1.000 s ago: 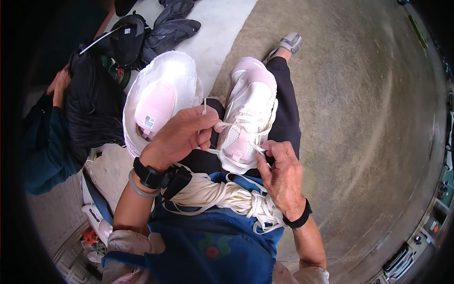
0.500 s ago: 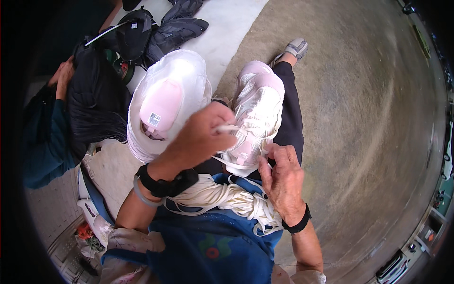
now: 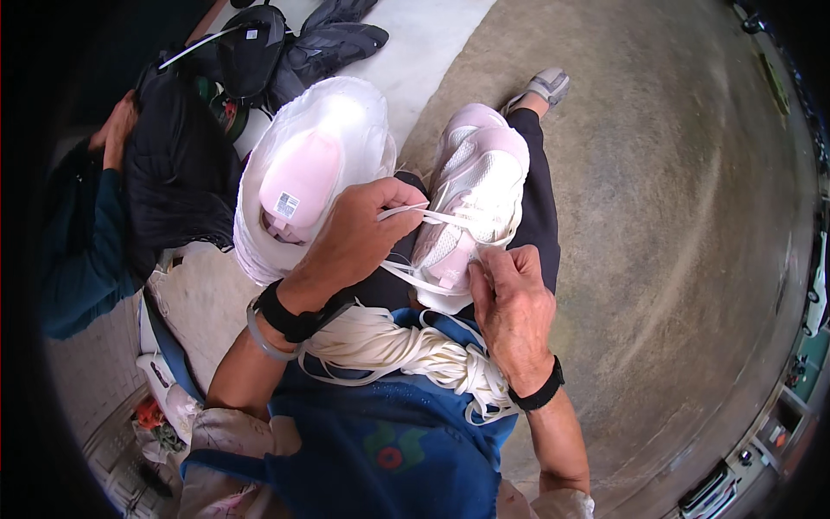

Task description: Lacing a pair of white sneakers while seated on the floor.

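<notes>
A pink-and-white sneaker upper [image 3: 493,169] rests over my leg, its toe pointing away from me. My left hand [image 3: 367,223] pinches a flat white shoelace [image 3: 445,218] that stretches across to the upper. Along the right side of the upper, near its eyelets, my right hand [image 3: 517,307] has thumb and fingers closed together. Whatever lies between those fingertips is hidden. A thick bundle of off-white laces [image 3: 402,346] sits on my lap over a blue apron [image 3: 372,441].
To the left stands an oval white stack or container [image 3: 354,112] with a pink labelled shoe part [image 3: 303,177] in it. Beyond are black shoe pieces [image 3: 324,56]. Another person's hand [image 3: 119,130] rests beside a black bundle [image 3: 177,177]. Concrete floor [image 3: 666,233] extends right.
My left hand has shifted slightly left, drawing the shoelace into a straighter line. My right hand has moved a little and stays against the right side of the sneaker upper.
</notes>
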Motion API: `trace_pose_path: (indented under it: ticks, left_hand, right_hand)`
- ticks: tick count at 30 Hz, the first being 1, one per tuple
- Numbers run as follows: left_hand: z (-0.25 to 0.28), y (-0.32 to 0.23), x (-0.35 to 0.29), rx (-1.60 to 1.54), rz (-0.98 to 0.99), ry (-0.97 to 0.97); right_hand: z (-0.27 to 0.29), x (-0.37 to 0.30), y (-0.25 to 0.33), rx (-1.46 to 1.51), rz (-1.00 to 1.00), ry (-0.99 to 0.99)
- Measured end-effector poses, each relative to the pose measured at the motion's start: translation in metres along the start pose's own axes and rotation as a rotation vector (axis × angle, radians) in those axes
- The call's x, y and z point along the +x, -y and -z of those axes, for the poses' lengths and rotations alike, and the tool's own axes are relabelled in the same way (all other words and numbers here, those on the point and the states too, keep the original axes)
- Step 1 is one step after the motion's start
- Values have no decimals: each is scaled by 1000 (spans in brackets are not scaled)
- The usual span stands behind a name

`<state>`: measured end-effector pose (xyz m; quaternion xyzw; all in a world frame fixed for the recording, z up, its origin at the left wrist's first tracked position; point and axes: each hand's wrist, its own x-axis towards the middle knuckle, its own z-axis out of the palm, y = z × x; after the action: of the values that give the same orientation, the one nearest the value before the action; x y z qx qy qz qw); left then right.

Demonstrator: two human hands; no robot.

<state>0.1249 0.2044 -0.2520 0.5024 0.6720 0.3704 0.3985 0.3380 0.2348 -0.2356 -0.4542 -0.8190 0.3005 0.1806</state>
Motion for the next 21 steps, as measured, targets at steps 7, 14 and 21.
trace_pose_path:
  ticks: [7,14,21]
  left_hand:
    - [12,-33,4,-436,494,153]
    - [-3,-15,5,-507,500,135]
    - [-5,-14,5,-525,534,139]
  right_hand:
    - [-1,11,1,37,-81,75]
    - [25,15,-9,350,-93,306]
    - [36,13,-21,495,-29,401]
